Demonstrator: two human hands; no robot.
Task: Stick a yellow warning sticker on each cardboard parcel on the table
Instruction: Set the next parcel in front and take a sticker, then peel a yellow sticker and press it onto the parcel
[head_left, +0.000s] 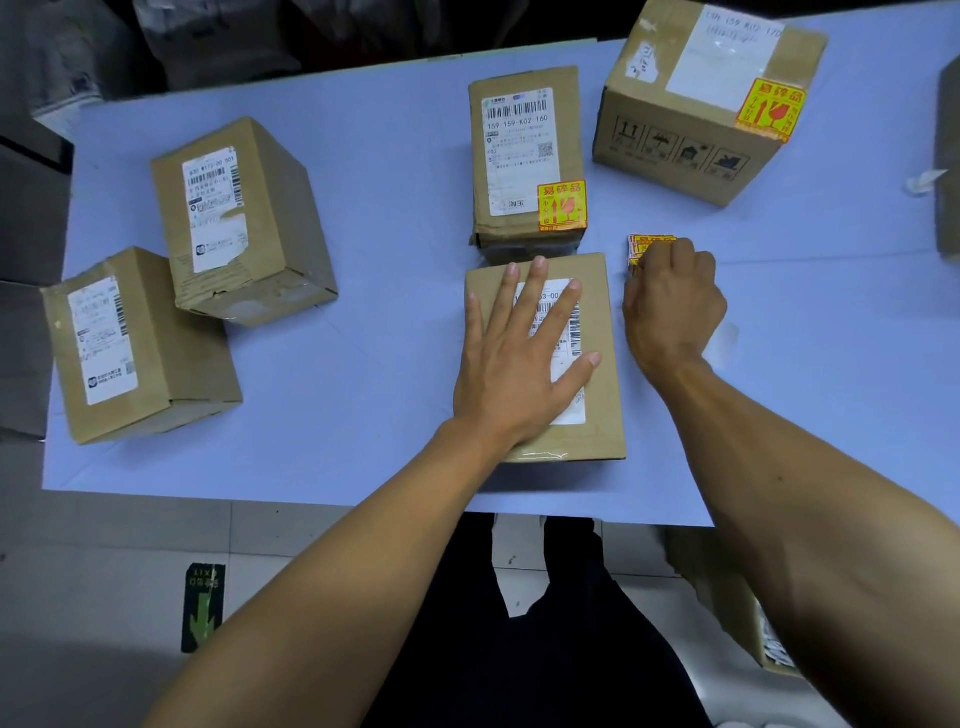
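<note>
Blue surface (363, 260) bearing five cardboard parcels, nearest parcel (597, 415) unstickered at front centre; left hand (519, 353) flat upon it, fingers spread; right hand (672, 306) curled, knuckles up, pinching sticker stack (649, 243) just beside.

Parcel packing or dispatch area: 5 cardboard parcels (545, 358) with barcode shipping labels (517, 150) lie on a blue table (389, 218); bagged goods (67, 57) stacked behind; tiled floor (130, 530).

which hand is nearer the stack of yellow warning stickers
Right. The right hand rests on the stack of yellow warning stickers; the left hand lies flat on the nearest cardboard parcel.
</note>
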